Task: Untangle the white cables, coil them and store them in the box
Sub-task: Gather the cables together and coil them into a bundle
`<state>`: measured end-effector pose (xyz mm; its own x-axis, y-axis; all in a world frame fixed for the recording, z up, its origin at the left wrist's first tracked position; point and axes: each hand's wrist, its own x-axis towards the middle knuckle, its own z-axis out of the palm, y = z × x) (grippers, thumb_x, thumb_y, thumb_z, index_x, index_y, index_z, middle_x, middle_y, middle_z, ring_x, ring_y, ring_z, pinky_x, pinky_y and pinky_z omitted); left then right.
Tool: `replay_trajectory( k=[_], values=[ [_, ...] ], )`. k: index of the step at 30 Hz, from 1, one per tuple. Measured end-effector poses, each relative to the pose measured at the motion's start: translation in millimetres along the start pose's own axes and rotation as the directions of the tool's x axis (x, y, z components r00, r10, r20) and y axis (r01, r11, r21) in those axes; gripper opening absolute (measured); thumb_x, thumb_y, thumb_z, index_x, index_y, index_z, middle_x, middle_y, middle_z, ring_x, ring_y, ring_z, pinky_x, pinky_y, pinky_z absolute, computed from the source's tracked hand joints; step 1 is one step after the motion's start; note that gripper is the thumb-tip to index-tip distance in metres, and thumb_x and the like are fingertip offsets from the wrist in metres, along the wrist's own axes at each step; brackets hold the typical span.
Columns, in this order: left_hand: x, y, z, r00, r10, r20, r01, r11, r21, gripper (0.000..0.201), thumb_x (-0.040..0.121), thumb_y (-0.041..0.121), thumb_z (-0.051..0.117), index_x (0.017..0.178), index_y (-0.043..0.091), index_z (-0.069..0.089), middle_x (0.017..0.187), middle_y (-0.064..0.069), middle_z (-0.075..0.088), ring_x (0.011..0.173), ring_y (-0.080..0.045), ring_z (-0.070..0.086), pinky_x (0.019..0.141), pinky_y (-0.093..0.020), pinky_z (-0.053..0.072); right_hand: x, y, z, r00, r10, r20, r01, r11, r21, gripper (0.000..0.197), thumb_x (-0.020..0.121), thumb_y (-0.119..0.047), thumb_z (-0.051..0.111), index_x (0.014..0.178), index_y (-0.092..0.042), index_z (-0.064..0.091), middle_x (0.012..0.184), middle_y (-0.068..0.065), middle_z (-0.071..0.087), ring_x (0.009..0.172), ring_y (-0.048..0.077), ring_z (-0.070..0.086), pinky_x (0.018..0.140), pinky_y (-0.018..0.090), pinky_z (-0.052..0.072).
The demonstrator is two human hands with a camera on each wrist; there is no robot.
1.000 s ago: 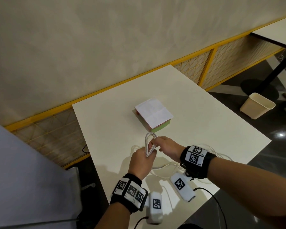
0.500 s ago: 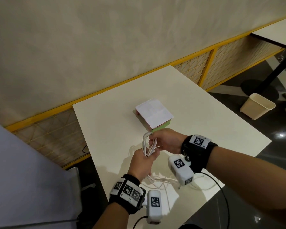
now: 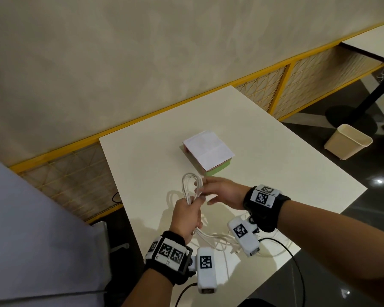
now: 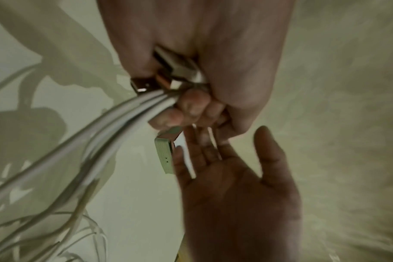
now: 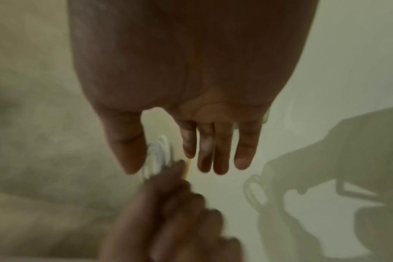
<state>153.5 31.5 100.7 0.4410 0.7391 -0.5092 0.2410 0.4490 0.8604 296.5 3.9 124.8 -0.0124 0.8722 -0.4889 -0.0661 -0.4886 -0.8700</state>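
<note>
My left hand point(image 3: 187, 214) sits low and centre in the head view, fingers curled tight round a bundle of the white cables point(image 3: 191, 185). A loop of them stands up out of my fist, and the loose tails spill out below it across the table point(image 3: 142, 173) toward the lower middle of the frame. From the left wrist view I can see metal plug ends point(image 4: 168, 74) bunched against my palm, with the cords streaming off to the lower left.

My right hand point(image 3: 222, 192) is just right of the loop, fingers out nearly straight and spread — the right wrist view shows them extended with the thumb apart and the coil in the gap between thumb and fingers. The fingertips are at the loop's side; the blur keeps me from telling whether they actually touch it, and nothing is gripped.

The box point(image 3: 208, 151) lies above my hands, near the frame's centre — white flap on top, green side facing me, apart from the cables. A cream waste bin point(image 3: 347, 140) stands on the dark floor at the right edge.
</note>
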Motion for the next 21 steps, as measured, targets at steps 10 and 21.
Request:
replay_trajectory(
  k=[10,21],
  values=[
    [4.9,9.1,-4.8,0.989,0.094,-0.112,-0.101,0.993,-0.055,0.035,0.091,0.022,0.061,0.061,0.013,0.046,0.038,-0.001,0.043,0.029,-0.017,0.039,0.049,-0.031,0.04,-23.0,38.9,17.3,0.826,0.444,0.346,-0.183,0.792,-0.582,0.035,0.088,-0.039,0.051,0.06,-0.024,0.065,0.054,-0.008,0.066,0.068,0.013,0.055,0.085,0.028,0.041],
    [4.4,-2.2,-14.6,0.988,0.039,-0.149,-0.041,0.999,-0.009,0.039,0.079,0.027,0.075,0.063,0.013,0.043,0.037,0.006,0.032,0.033,-0.014,0.028,0.043,-0.026,0.032,-26.9,21.0,-28.2,0.963,0.253,-0.094,-0.155,0.232,-0.96,0.032,0.085,-0.038,0.055,0.061,-0.017,0.05,0.057,-0.001,0.051,0.055,0.019,0.05,0.054,0.025,0.039]
  ],
)
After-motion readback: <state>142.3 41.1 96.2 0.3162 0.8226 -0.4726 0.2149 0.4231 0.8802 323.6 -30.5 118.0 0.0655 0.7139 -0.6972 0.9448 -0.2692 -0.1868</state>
